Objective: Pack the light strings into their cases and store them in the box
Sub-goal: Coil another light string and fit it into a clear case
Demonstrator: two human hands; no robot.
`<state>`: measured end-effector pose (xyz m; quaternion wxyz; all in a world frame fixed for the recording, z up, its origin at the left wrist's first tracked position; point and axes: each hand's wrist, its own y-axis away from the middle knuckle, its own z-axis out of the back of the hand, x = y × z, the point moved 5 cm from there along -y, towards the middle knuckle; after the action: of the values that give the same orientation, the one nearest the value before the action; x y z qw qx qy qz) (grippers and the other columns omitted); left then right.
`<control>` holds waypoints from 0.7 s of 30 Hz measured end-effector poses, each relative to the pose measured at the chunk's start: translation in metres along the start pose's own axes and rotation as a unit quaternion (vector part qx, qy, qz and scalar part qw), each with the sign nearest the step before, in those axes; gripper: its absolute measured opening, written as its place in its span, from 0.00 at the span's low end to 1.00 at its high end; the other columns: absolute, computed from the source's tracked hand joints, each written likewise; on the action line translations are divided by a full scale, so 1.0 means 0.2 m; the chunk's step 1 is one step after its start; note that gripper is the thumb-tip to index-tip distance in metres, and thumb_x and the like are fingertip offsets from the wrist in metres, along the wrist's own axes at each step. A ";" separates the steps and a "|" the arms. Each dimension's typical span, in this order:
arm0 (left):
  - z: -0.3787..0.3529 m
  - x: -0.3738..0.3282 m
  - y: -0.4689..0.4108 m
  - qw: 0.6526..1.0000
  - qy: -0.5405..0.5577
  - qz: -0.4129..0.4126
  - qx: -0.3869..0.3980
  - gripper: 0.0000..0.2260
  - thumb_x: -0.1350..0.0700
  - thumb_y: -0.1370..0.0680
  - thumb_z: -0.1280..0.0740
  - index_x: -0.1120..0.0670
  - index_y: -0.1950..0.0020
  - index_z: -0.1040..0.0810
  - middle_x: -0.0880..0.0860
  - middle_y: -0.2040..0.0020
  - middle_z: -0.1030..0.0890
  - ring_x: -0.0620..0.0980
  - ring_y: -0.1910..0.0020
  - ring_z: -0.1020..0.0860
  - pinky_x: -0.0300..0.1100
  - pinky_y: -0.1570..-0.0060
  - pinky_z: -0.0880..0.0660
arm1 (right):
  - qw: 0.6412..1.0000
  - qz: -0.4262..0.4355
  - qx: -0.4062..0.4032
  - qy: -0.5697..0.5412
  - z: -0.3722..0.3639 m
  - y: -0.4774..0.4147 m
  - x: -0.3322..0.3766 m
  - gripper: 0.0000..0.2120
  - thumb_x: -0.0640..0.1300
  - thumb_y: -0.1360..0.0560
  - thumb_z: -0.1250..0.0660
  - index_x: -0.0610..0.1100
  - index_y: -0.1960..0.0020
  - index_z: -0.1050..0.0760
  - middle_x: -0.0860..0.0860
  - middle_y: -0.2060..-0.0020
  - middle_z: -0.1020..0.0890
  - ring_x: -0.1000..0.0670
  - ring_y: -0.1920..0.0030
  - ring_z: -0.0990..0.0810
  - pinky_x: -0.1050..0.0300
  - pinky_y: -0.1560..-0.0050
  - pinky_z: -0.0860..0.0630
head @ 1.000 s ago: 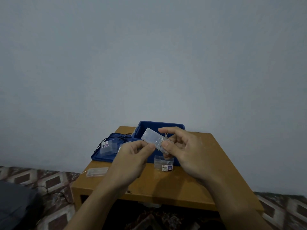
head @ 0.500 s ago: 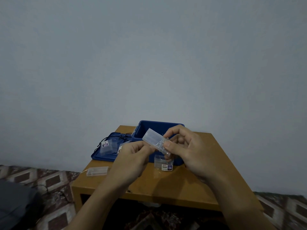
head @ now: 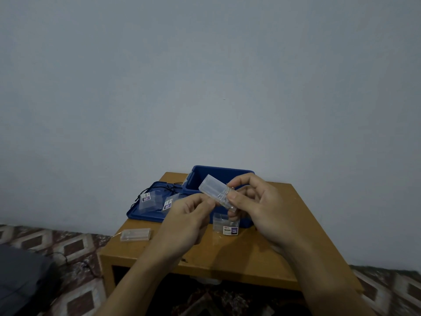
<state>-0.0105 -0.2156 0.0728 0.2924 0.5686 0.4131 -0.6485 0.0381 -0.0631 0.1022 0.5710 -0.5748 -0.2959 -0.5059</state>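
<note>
We noted a spare case at the table's left edge. Over its middle, the left hand pinched the clear case; the right hand clamped its right end, where the light string, apparently, sat. The blue box stood behind them.

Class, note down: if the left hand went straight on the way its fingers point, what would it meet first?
The clear rectangular plastic case pinched in the right hand; the left hand seems almost touching it.
</note>
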 end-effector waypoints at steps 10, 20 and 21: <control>-0.01 0.01 0.00 0.998 0.037 0.024 0.047 0.12 0.50 0.18 0.37 0.58 0.52 0.22 0.49 0.72 0.36 0.45 0.76 0.42 0.38 0.76 0.43 | 0.983 -0.057 -0.012 -0.173 0.01 -0.01 0.01 0.07 0.36 0.22 0.32 0.40 0.44 0.21 0.42 0.59 0.17 0.48 0.64 0.20 0.54 0.60 0.19; 0.06 0.02 -0.04 0.995 -0.056 0.046 0.070 0.14 0.48 0.18 0.39 0.55 0.57 0.25 0.51 0.65 0.23 0.49 0.62 0.25 0.45 0.57 0.28 | 0.954 -0.083 0.096 -0.271 -0.02 0.02 0.04 0.10 0.37 0.26 0.28 0.41 0.45 0.21 0.40 0.56 0.19 0.46 0.65 0.20 0.54 0.64 0.19; 0.07 0.02 -0.04 0.993 -0.062 0.050 0.082 0.14 0.48 0.18 0.39 0.55 0.57 0.24 0.52 0.63 0.22 0.49 0.60 0.23 0.45 0.55 0.28 | 0.951 -0.083 0.116 -0.276 -0.02 0.02 0.04 0.09 0.37 0.26 0.28 0.42 0.46 0.20 0.40 0.56 0.19 0.46 0.65 0.20 0.54 0.64 0.19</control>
<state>-0.0250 -0.2225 0.0707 0.3025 0.5693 0.3106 -0.6985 0.0434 -0.0697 0.1080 0.4861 -0.5952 -0.5452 -0.3351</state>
